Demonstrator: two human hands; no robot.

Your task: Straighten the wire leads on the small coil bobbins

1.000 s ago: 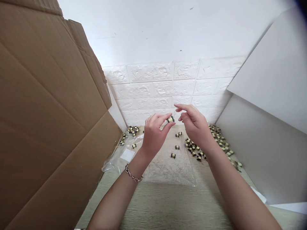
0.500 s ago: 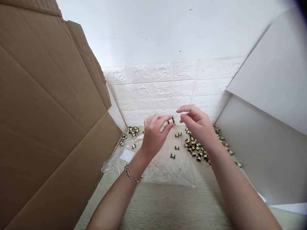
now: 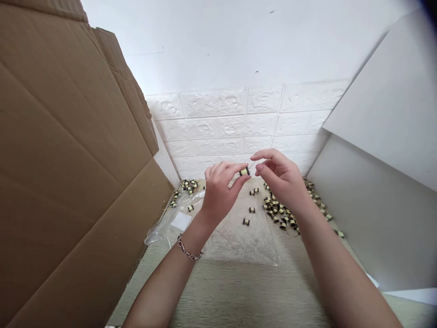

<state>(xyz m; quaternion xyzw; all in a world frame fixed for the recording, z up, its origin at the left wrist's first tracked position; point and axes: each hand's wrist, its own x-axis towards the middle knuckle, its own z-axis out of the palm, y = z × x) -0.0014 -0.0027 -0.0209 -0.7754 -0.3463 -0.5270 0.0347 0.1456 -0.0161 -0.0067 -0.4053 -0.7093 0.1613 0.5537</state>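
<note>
My left hand (image 3: pixel 221 189) pinches a small transformer coil (image 3: pixel 244 171), black at both ends with yellow tape round its middle, between thumb and fingertips. Thin wires (image 3: pixel 251 165) stick out from the coil's right side towards my right hand (image 3: pixel 278 175). That hand is held just beside the coil, thumb and index finger curved and apart, with no grip on the wire that I can see. Below the hands, a few similar coils (image 3: pixel 251 210) lie on a clear plastic bag (image 3: pixel 239 246).
A heap of coils (image 3: pixel 282 212) spreads at the right, partly behind my right arm. A smaller cluster (image 3: pixel 189 185) lies at the back left. Near it is a white paper square (image 3: pixel 180 221). Cardboard (image 3: pixel 75 159) stands left, white panels (image 3: pixel 378 196) right, a brick-patterned wall (image 3: pixel 218 127) behind.
The coil and my left fingertips have shifted very slightly to the right and up. My right hand stays almost in place beside the wires.
</note>
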